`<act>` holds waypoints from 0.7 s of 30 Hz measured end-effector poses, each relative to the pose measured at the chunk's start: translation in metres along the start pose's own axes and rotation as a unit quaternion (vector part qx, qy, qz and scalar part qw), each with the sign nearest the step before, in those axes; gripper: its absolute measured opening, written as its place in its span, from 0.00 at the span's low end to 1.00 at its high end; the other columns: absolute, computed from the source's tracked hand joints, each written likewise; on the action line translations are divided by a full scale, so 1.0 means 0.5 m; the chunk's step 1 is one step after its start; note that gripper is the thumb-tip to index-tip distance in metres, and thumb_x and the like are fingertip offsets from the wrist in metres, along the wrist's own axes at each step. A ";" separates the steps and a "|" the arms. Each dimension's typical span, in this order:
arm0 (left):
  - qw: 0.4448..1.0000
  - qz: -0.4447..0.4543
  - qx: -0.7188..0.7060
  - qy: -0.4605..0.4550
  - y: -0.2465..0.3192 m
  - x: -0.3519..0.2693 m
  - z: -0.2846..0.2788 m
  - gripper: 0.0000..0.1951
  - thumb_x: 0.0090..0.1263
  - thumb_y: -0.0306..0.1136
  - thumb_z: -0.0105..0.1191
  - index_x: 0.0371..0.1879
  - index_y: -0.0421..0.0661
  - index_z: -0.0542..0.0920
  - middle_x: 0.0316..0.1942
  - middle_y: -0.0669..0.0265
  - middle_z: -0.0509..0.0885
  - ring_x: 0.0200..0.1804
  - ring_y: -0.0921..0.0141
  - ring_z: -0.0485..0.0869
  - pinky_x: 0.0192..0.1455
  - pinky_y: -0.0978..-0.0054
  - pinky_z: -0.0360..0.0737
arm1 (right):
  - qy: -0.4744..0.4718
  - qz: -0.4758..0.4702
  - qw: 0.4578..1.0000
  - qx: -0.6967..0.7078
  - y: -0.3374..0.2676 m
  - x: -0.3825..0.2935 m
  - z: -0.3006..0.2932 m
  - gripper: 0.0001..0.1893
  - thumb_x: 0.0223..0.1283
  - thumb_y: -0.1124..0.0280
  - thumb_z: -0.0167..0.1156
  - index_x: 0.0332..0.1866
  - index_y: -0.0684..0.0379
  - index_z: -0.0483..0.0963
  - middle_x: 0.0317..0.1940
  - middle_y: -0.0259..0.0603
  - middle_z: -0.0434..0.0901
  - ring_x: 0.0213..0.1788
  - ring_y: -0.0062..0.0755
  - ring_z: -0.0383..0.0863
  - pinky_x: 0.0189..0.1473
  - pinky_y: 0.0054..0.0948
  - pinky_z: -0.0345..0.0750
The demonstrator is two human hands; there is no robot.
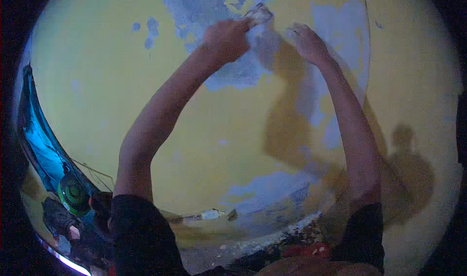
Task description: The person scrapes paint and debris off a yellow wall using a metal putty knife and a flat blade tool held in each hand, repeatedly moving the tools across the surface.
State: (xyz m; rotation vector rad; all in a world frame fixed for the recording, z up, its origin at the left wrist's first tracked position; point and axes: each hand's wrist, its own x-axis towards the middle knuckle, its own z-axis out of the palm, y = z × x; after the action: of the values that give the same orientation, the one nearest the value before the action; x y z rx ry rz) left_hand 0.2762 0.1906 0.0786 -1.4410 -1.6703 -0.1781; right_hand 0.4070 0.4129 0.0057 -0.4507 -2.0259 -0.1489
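Note:
In the upper middle of the head view, my left hand [228, 40] is closed around a flat scraper or putty knife [259, 14], whose blade has whitish smears. The blade lies at or close to a yellow wall [211, 130], beside a large bluish-grey bare patch [237, 73]. To its right, my right hand [304, 42] is raised near the wall, fingers curled towards the left. Pale stuff shows at its fingertips; whether it holds something cannot be told. Both arms reach up from dark sleeves.
Pale patches [339, 31] mark the wall at right, where a thin dark line runs down. Below lie a brush-like tool [211, 214] and white crumbs at the wall's foot. At lower left are a green round object [74, 192] and a bright blue sheet [40, 141]. Arm shadows cross the wall.

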 end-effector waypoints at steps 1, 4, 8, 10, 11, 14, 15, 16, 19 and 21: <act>0.999 -0.007 -0.031 0.039 -0.005 -0.010 0.010 0.20 0.61 0.32 0.51 0.53 0.47 0.82 0.40 0.48 0.88 0.44 0.47 0.87 0.52 0.47 0.83 | 0.051 -0.075 0.996 0.009 -0.008 0.009 0.005 0.31 0.65 0.48 0.58 0.67 0.58 0.71 0.61 0.55 0.78 0.62 0.61 0.77 0.68 0.48 0.73; 0.994 -0.017 -0.085 0.073 0.015 -0.004 0.030 0.20 0.63 0.38 0.55 0.53 0.46 0.83 0.42 0.50 0.88 0.48 0.49 0.87 0.54 0.51 0.83 | 0.038 0.047 0.998 0.022 -0.051 0.040 0.004 0.32 0.65 0.44 0.58 0.61 0.63 0.75 0.56 0.57 0.81 0.56 0.56 0.82 0.61 0.47 0.79; 0.993 -0.015 -0.113 0.027 0.094 0.060 0.102 0.24 0.64 0.48 0.61 0.52 0.42 0.83 0.45 0.53 0.88 0.51 0.53 0.87 0.57 0.56 0.83 | -0.021 0.262 0.822 0.506 -0.115 0.053 -0.018 0.34 0.64 0.42 0.59 0.57 0.68 0.76 0.51 0.51 0.83 0.49 0.42 0.86 0.45 0.40 0.84; 0.979 0.007 -0.204 0.029 0.104 0.066 0.141 0.24 0.66 0.48 0.60 0.52 0.40 0.82 0.41 0.49 0.88 0.44 0.48 0.88 0.51 0.50 0.84 | -0.010 0.249 0.801 0.544 -0.134 0.047 -0.024 0.34 0.63 0.42 0.61 0.56 0.69 0.77 0.49 0.48 0.84 0.47 0.38 0.86 0.41 0.38 0.85; 0.979 -0.041 -0.200 0.018 0.106 0.063 0.156 0.24 0.66 0.48 0.60 0.52 0.40 0.82 0.41 0.49 0.88 0.44 0.48 0.88 0.51 0.50 0.84 | -0.022 0.234 0.821 0.521 -0.141 0.041 -0.022 0.34 0.63 0.43 0.63 0.57 0.68 0.77 0.48 0.46 0.84 0.46 0.38 0.86 0.41 0.37 0.84; 0.979 -0.036 -0.201 0.015 0.092 0.021 0.165 0.27 0.65 0.50 0.60 0.51 0.36 0.80 0.43 0.43 0.87 0.44 0.47 0.88 0.52 0.51 0.84 | -0.037 0.226 0.820 0.524 -0.151 0.020 -0.004 0.31 0.64 0.46 0.64 0.57 0.66 0.77 0.47 0.42 0.84 0.45 0.35 0.85 0.43 0.36 0.83; 0.980 -0.009 -0.198 0.021 0.087 0.006 0.156 0.29 0.66 0.51 0.60 0.52 0.34 0.79 0.45 0.41 0.86 0.46 0.47 0.87 0.53 0.51 0.84 | -0.039 0.202 0.794 0.572 -0.154 0.015 0.004 0.28 0.65 0.49 0.64 0.58 0.65 0.77 0.47 0.41 0.84 0.45 0.34 0.85 0.44 0.35 0.83; 0.974 0.047 -0.217 0.050 0.085 -0.007 0.143 0.31 0.67 0.52 0.59 0.54 0.32 0.78 0.47 0.39 0.85 0.47 0.46 0.87 0.54 0.51 0.83 | -0.032 0.238 0.795 0.557 -0.157 0.011 0.012 0.28 0.65 0.49 0.64 0.58 0.65 0.77 0.47 0.41 0.84 0.45 0.34 0.85 0.44 0.35 0.83; 0.860 -0.027 -0.477 -0.181 0.067 -0.044 0.096 0.38 0.68 0.57 0.57 0.61 0.31 0.73 0.52 0.38 0.83 0.53 0.45 0.85 0.59 0.51 0.81 | -0.046 0.242 0.805 0.540 -0.165 0.002 0.015 0.28 0.68 0.47 0.61 0.58 0.64 0.78 0.48 0.41 0.84 0.47 0.32 0.84 0.47 0.34 0.81; 0.929 0.006 -0.351 -0.120 0.027 -0.068 0.063 0.40 0.68 0.60 0.56 0.64 0.33 0.71 0.55 0.39 0.82 0.56 0.46 0.83 0.62 0.51 0.79 | -0.016 0.240 0.828 0.507 -0.168 -0.002 0.003 0.22 0.71 0.50 0.59 0.51 0.62 0.78 0.39 0.35 0.81 0.38 0.26 0.82 0.40 0.31 0.81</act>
State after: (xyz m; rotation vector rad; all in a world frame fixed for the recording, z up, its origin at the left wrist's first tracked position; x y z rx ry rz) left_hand 0.2688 0.1898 0.0312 -2.0628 -1.8932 -0.6718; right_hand 0.3746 0.3354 0.0111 -0.2414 -1.6566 1.1988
